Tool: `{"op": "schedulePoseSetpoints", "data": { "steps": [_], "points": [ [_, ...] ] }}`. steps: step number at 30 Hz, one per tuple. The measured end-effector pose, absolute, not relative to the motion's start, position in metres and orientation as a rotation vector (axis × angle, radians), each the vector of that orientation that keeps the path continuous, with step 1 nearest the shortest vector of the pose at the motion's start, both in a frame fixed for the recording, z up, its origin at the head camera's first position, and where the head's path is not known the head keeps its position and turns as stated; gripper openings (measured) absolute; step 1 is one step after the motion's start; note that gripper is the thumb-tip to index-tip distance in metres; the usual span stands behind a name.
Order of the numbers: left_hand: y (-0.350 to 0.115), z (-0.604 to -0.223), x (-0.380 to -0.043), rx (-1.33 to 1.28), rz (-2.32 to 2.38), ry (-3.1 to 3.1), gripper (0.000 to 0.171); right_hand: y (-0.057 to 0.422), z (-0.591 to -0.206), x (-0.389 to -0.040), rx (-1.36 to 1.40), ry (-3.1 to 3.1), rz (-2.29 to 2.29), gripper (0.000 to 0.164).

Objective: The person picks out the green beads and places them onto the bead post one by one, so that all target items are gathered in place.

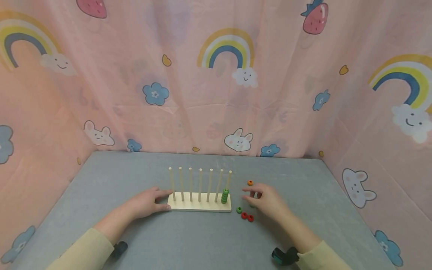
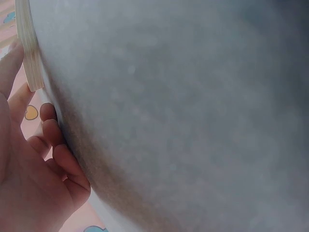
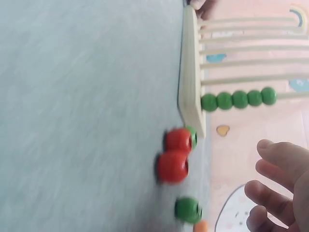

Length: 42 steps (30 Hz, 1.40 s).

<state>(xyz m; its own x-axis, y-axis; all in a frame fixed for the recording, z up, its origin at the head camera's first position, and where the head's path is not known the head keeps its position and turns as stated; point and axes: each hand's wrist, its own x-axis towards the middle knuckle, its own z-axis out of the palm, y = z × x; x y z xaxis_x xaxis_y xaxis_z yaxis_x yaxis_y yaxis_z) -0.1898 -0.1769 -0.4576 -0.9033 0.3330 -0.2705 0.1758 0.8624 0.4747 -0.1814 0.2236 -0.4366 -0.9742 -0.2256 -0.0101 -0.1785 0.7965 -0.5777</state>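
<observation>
A pale wooden peg board (image 1: 199, 206) with a row of upright pegs stands mid-table. Several green beads (image 1: 224, 196) are stacked on its rightmost peg. My left hand (image 1: 146, 202) grips the board's left end, thumb at the front edge and fingers behind. Right of the board, my right hand (image 1: 268, 202) hovers with thumb and fingers apart, holding nothing. Two red beads (image 3: 173, 166) lie on the table near the board's right end, beside a green bead (image 1: 239, 210). Another green bead (image 3: 187, 210) is partly hidden by the right hand in the head view.
An orange bead (image 1: 250, 182) lies just beyond the right hand. The grey tabletop (image 1: 189, 240) meets a pink patterned curtain (image 1: 189, 123) at the back and sides. A dark wrist-worn device (image 1: 285, 256) sits by the right sleeve.
</observation>
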Motion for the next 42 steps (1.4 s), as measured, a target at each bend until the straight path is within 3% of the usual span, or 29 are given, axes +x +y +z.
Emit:
{"op": "schedulePoseSetpoints", "data": {
  "steps": [16, 42],
  "points": [
    [-0.179, -0.459, -0.19, 0.366, 0.631, 2.688, 0.067, 0.26, -0.445, -0.175, -0.262, 2.898, -0.797, 0.02],
    [-0.177, -0.459, -0.19, 0.371, 0.643, 2.689, 0.066, 0.242, -0.458, -0.175, -0.108, 2.916, -0.578, 0.021]
  ]
}}
